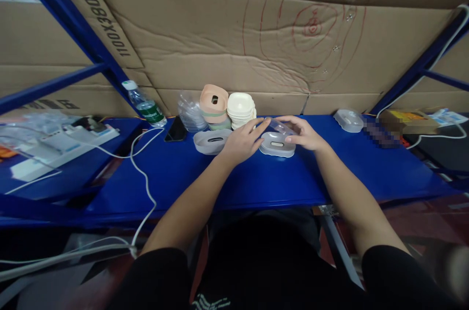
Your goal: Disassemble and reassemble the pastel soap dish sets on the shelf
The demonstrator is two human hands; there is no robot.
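Note:
My right hand (pixel 305 135) is curled around a clear plastic piece (pixel 281 127), thumb toward me, fingers on its far side. Beneath that piece, a translucent whitish oval cover (pixel 277 148) with a slot in its middle lies on the blue table. My left hand (pixel 242 143) reaches in from the left, fingers stretched and slightly apart, fingertips at the left edge of the clear piece; whether they press on it I cannot tell. Just left of this hand rests a grey oval cover (pixel 208 145) with a dark slot, partly behind the hand.
Behind my hands stand a stack of cream square cups (pixel 241 104), a pink and green stack (pixel 213 102) and nested clear plastic pieces (pixel 190 113). A phone (pixel 176 130), a water bottle (pixel 144 104) and a white cable (pixel 144 173) are leftward. Another translucent cover (pixel 349 121) sits right.

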